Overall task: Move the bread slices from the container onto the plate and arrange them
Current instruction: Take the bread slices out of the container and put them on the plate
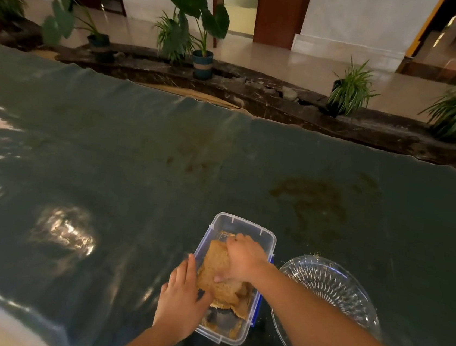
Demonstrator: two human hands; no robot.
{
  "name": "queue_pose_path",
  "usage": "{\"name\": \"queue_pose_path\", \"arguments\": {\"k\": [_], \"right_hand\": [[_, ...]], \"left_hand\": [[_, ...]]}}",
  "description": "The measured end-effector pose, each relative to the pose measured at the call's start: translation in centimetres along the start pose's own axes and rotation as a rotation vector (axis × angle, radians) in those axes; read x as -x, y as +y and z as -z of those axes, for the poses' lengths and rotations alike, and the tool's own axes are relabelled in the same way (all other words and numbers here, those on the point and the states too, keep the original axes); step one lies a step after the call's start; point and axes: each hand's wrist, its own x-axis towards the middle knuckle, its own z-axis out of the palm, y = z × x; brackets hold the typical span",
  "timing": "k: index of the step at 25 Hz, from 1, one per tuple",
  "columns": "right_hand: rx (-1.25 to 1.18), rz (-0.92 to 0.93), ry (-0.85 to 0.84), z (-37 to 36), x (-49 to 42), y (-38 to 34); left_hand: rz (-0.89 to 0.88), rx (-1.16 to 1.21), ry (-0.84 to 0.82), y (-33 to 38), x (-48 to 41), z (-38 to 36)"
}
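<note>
container [246, 230]: counter near edge | bread slices [216, 274]: inside | right hand [242, 258]: gripping top slice | left hand [179, 301]: open, bracing container | plate [349, 297]: beside, right

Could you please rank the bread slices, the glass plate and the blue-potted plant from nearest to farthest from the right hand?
1. Bread slices: under the right hand, inside the container.
2. Glass plate: just right of it.
3. Blue-potted plant: far beyond the table.
</note>
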Motion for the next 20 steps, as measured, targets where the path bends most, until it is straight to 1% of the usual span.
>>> {"name": "queue_pose_path", "arguments": {"k": [3, 6, 8, 10, 12, 14, 17, 20], "right_hand": [[-0.105, -0.069, 0.011, 0.1, 0.6, -0.5], [-0.334, -0.128, -0.066, 1.5, 1.5, -0.1], [-0.501, -0.164, -0.081, 3.2, 2.7, 1.0], [-0.706, -0.215, -0.041, 4.8, 4.5, 2.8], [-0.919, -0.271, 0.055, 5.9, 6.8, 5.2], [-1.078, -0.343, 0.171, 6.5, 9.5, 8.2], [-1.19, -0.462, 0.265, 5.9, 12.9, 12.9], [-1.252, -0.572, 0.252, 3.7, 14.6, 16.1]], "left_hand": [[-0.007, -0.019, -0.003, -0.1, -0.1, -0.1], [-0.025, -0.047, 0.01, -0.1, 0.1, -0.2], [-0.043, -0.109, 0.03, 0.0, 0.3, -0.3], [-0.049, -0.18, 0.052, 0.2, 0.5, -0.4], [-0.046, -0.226, 0.071, 0.4, 0.6, -0.6], [-0.047, -0.252, 0.08, 0.6, 0.6, -0.7], [-0.047, -0.27, 0.08, 0.5, 0.5, -0.8], [-0.045, -0.276, 0.083, 0.6, 0.4, -0.8]]}}
